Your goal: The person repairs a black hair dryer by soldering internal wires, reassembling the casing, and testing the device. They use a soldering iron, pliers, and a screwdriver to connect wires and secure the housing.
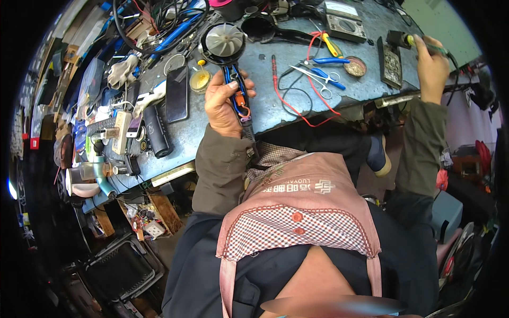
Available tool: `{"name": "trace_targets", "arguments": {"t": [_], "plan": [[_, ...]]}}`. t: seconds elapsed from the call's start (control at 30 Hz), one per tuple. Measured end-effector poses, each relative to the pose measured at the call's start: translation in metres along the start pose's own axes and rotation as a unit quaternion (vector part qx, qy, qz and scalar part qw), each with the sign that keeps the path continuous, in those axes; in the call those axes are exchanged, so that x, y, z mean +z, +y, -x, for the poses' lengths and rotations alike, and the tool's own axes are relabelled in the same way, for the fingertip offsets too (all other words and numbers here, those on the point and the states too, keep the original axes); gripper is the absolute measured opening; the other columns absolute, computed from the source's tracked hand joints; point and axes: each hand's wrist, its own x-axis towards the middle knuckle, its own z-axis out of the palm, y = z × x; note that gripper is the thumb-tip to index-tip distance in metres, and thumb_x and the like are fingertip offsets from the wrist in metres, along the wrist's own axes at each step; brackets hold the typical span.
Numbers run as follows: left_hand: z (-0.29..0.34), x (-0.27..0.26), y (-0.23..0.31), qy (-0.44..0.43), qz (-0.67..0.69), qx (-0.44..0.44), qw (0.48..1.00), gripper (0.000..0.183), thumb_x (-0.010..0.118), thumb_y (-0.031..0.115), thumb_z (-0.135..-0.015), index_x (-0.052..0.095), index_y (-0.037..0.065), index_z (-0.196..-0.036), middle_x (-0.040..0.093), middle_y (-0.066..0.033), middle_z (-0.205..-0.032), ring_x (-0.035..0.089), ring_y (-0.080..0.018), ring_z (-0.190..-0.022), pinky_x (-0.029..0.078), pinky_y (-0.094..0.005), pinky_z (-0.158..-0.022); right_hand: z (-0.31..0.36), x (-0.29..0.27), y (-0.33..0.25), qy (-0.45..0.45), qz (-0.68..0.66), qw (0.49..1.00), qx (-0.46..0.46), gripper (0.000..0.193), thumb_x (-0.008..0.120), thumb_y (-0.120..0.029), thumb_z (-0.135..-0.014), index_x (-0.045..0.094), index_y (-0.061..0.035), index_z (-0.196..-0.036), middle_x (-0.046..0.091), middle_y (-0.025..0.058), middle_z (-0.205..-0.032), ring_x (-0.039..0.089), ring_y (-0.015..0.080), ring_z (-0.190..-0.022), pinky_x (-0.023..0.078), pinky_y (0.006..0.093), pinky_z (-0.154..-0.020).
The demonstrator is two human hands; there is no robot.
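Left hand (pixel 224 108) clamps black fan-ended housing (pixel 229 73); right hand (pixel 433 69), apart, grips black-tipped yellow-green tool (pixel 410 41). Between: red test lead (pixel 274 71), steel scissor-handled forceps (pixel 313 74).

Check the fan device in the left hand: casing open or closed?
Open: the fan blades, handle wiring and an orange part show uncovered.

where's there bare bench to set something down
Bare bench lies between the left hand and the red probe, and between the round dish and black tray. Left of the phone it's crowded.
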Motion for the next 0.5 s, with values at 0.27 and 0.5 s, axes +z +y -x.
{"name": "trace_targets", "arguments": {"t": [0.27, 0.5], "plan": [[0.001, -0.008, -0.004, 0.092, -0.036, 0.009, 0.995, 0.039, 0.055, 0.012, -0.084, 0.061, -0.007, -0.117, 0.069, -0.0195, -0.099, 0.073, -0.0291, -0.079, 0.065, -0.0382, -0.063, -0.002, 0.012, 0.021, -0.001, -0.091, 0.996, -0.001, 0.040, 0.077, -0.042, -0.093, 0.080, -0.0060, -0.110, 0.078, 0.0212, -0.098, 0.076, 0.0371, -0.100, 0.056, 0.0424, -0.086], [0.007, 0.002, -0.006, 0.082, -0.111, 0.019, 0.990, 0.036, 0.052, 0.008, -0.084, 0.063, -0.006, -0.115, 0.070, -0.0182, -0.099, 0.074, -0.0285, -0.076, 0.065, -0.0376, -0.062, -0.002, -0.007, 0.008, -0.079, -0.042, 0.996, -0.012, 0.041, 0.079, -0.030, -0.093, 0.072, 0.0004, -0.118, 0.079, 0.0162, -0.102, 0.075, 0.0224, -0.097, 0.056, 0.0355, -0.086]]}}
